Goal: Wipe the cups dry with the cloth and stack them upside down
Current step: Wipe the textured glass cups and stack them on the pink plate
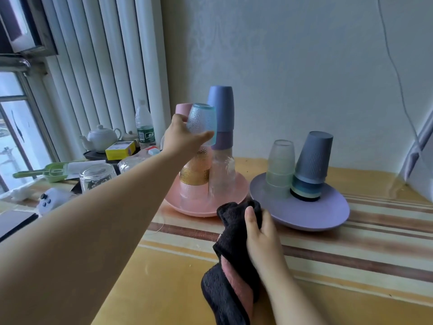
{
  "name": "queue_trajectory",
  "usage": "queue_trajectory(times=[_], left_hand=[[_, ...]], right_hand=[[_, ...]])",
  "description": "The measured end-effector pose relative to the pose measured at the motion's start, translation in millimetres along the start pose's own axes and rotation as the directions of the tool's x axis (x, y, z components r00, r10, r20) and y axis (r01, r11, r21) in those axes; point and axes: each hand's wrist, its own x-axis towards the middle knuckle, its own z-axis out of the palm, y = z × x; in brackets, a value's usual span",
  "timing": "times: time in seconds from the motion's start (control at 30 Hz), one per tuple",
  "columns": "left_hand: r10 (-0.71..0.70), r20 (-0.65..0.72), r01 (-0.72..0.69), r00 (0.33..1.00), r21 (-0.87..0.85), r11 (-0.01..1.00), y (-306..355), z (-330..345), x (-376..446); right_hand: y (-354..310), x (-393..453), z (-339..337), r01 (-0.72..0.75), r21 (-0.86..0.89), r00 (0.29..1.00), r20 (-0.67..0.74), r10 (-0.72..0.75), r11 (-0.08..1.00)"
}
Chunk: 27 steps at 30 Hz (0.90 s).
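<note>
The left hand (pixel 181 134) grips an upturned blue glass (pixel 202 124) above the cup stack on the pink plate (pixel 236 195). The right hand (pixel 260 233) grips a black cloth (pixel 230 233) over the striped tabletop (pixel 351 254). Two more upturned stacks stand on the purple plate (pixel 332 212).

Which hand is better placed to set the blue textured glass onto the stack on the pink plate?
Left. The left hand already holds the blue textured glass upside down above the stack on the pink plate, while the right hand grips the dark cloth.
</note>
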Motion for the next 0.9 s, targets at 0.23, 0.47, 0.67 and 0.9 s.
queue_trajectory(times=[0.23, 0.47, 0.67, 0.9], left_hand=[[-0.083, -0.005, 0.083, 0.997, 0.021, 0.996, -13.3, 5.0, -9.9], [0.369, -0.163, -0.305, 0.915, 0.32, 0.897, 1.8, 11.8, -46.7], [0.413, 0.335, -0.474, 0.847, 0.122, 0.872, 6.7, 69.9, -83.2], [0.02, 0.449, -0.022, 0.893, -0.001, 1.0, 15.3, 148.1, -56.6]], right_hand=[[2.5, 1.6, 1.9, 0.011, 0.013, 1.0, -0.019, -0.011, 1.0], [1.0, 1.7, -2.6, 0.01, 0.014, 0.993, -0.118, -0.008, 1.0], [4.1, 13.1, -29.3, 0.008, 0.049, 0.895, -0.445, 0.015, 0.999], [16.5, 18.4, -33.0, 0.012, 0.027, 0.845, -0.535, 0.004, 1.0]])
